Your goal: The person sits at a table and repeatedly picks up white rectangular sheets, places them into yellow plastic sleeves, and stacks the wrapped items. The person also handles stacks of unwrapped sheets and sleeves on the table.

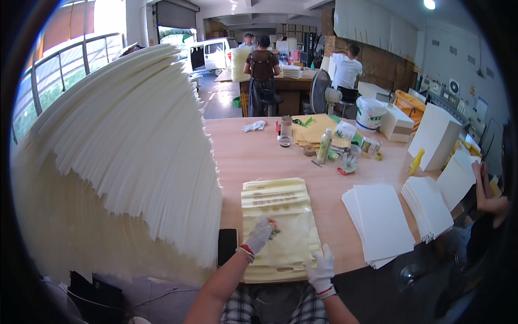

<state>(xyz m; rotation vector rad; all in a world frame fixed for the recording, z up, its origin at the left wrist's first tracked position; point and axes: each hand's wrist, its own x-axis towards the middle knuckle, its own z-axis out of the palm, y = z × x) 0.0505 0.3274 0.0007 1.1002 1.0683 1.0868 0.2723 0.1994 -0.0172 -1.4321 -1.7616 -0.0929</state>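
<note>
A pile of pale yellow, translucent plastic bags (294, 237) with printed lines near its far end lies flat in front of me. My left hand (259, 235), in a white glove with bare fingertips showing, rests over the middle of the pile. Its fingers are drawn together, and whatever they may pinch is too small to make out. At the pile's near right corner is my right hand (322, 269), also gloved, its thumb and fingers apart. It touches or nearly touches the bags' edge.
A tall, leaning stack of thin white sheets (135, 140) fills the left side. A black flat object (227, 247) lies beside the bags. White boards (380, 221) lie at the right, near a co-worker's hands (479, 171). Bottles (324, 147), a bucket (370, 113) and a fan (321, 92) stand farther back.
</note>
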